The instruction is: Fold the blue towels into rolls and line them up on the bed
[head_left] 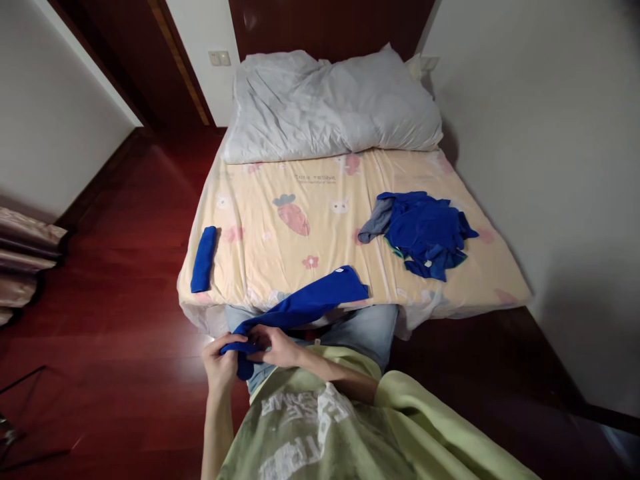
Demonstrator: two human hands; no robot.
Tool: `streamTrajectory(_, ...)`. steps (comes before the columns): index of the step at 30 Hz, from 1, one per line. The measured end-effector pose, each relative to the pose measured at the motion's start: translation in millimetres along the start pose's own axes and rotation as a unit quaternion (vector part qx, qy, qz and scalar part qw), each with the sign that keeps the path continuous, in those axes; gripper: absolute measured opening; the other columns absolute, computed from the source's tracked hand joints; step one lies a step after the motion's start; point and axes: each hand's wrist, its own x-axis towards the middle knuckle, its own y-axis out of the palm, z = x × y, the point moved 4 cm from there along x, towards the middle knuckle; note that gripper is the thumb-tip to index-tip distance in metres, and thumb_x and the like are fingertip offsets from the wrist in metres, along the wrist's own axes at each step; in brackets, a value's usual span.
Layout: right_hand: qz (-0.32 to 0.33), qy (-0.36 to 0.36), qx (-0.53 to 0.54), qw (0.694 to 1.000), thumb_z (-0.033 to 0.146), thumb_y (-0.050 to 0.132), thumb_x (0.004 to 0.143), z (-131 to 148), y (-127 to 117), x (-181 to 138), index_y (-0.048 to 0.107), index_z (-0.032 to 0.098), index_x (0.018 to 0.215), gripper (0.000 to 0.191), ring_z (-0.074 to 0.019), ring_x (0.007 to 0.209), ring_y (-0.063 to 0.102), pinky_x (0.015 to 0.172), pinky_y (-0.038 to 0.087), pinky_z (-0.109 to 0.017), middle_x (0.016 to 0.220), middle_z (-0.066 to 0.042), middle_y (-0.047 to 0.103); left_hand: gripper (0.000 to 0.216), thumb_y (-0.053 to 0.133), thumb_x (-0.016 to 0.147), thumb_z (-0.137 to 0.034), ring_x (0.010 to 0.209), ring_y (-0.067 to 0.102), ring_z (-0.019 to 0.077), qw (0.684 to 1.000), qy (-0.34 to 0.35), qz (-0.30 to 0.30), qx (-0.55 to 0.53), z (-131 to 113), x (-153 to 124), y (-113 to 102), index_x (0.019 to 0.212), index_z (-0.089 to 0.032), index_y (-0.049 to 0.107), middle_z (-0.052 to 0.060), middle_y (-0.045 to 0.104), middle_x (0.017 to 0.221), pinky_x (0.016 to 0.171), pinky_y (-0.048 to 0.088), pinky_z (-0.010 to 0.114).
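Note:
A long blue strip of folded cloth (315,297), probably a garment, stretches from the bed's front edge across my lap. A small white tag shows near its far end. My left hand (223,357) grips the near end with fingers closed on it. Beside it, my right hand (277,347) also pinches the same blue cloth, its fingers bent around the gathered end. On the bed's left side lies a compact blue roll of cloth (204,259). A loose heap of blue clothes (425,227) rests on the right side, with a grey-blue piece (377,220) at its left.
The bed (260,233) has a pale yellow printed sheet under a clear plastic-like cover. A white pillow or folded quilt (330,107) lies against the dark headboard (330,27). Walls stand on both sides. A curtain (25,260) hangs at the left over the red wooden floor (125,287).

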Motion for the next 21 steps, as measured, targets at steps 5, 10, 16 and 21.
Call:
streamTrajectory(5,-0.113,-0.041,-0.038,0.992,0.042,0.082,0.082,18.5,-34.3,-13.5,0.073,0.018,0.093,0.027,-0.0153,0.074,0.065,0.071,0.054,-0.029,0.085,-0.002,0.071,0.029,0.057,0.072,-0.016,0.059,0.065,0.0167,0.982,0.086,0.089,0.140,-18.1,22.7,-6.2,0.082,-0.021,0.084,0.002,0.074,0.071,0.054,0.048,0.023)
streamTrajectory(10,-0.225,-0.187,-0.146,0.945,0.031,0.074,0.087,66.2,-55.9,-29.8,0.077,0.022,0.091,0.010,-0.0187,0.085,0.070,0.084,0.057,-0.032,0.091,-0.004,0.076,0.025,0.071,0.082,-0.023,0.099,0.072,0.0239,0.937,0.152,0.206,0.236,-43.6,37.8,5.9,0.106,-0.026,0.081,0.007,0.075,0.109,0.083,0.059,0.030)
streamTrajectory(16,-0.213,-0.231,-0.181,0.932,0.041,0.081,0.089,85.4,-40.8,-24.9,0.075,0.023,0.085,0.019,-0.0186,0.079,0.070,0.081,0.058,-0.031,0.085,-0.003,0.074,0.022,0.061,0.097,-0.019,0.100,0.074,0.0196,0.937,0.202,0.256,0.130,-77.3,15.8,49.5,0.114,-0.022,0.074,0.008,0.075,0.110,0.089,0.059,0.028)
streamTrajectory(21,-0.178,-0.241,-0.182,0.937,0.044,0.084,0.086,78.1,-48.8,-22.6,0.071,0.022,0.084,0.026,-0.0181,0.077,0.069,0.073,0.056,-0.029,0.085,-0.003,0.072,0.021,0.057,0.098,-0.016,0.085,0.074,0.0175,0.956,0.224,0.137,0.132,-83.4,9.5,43.7,0.101,-0.020,0.077,0.006,0.076,0.093,0.080,0.058,0.025)
